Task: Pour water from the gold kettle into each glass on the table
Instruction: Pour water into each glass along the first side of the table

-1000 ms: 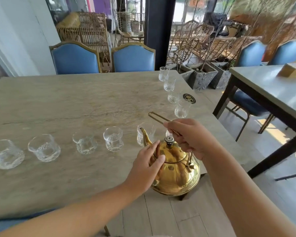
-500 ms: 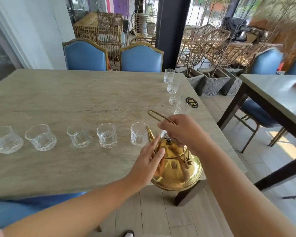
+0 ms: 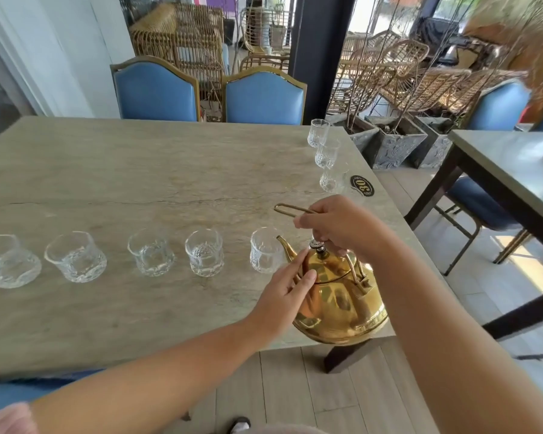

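Kettle [image 3: 339, 296], gold, has drifted closer to the nearest glass [image 3: 265, 250] than a second ago, its spout just beside the rim; pouring looks about to begin. Right hand [image 3: 342, 228] is closed around the wire handle, left hand [image 3: 287, 288] rests loosely open against the kettle's side, near the desk [image 3: 138, 183] corner

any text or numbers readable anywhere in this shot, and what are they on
"30" - gold digits on the small black oval badge fixed to the table near its right edge, beside the row of stemmed glasses.
Finer lettering around the number on that badge is too small to read.
No readable marks on the gold kettle, the glasses or the chairs.
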`<control>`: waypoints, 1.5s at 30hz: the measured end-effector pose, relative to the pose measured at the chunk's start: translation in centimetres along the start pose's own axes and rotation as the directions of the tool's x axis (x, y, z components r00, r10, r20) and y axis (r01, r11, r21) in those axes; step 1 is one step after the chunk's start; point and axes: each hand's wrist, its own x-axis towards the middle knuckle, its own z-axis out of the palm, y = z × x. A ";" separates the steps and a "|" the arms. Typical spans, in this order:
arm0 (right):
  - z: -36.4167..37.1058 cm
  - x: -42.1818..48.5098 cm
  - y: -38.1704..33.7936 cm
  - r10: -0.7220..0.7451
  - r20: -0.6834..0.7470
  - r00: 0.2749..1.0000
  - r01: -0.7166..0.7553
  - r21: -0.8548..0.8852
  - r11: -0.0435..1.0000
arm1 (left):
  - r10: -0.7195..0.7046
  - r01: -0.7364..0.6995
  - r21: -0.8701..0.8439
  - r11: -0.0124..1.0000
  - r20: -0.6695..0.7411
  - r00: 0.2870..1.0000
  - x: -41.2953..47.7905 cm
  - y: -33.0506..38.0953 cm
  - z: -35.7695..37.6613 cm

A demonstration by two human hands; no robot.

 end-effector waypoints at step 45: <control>0.1 1.5 -3.0 0.049 0.071 0.996 -0.034 -0.193 0.981 | -0.095 0.119 -0.308 0.944 0.094 0.991 -0.5 2.1 -0.8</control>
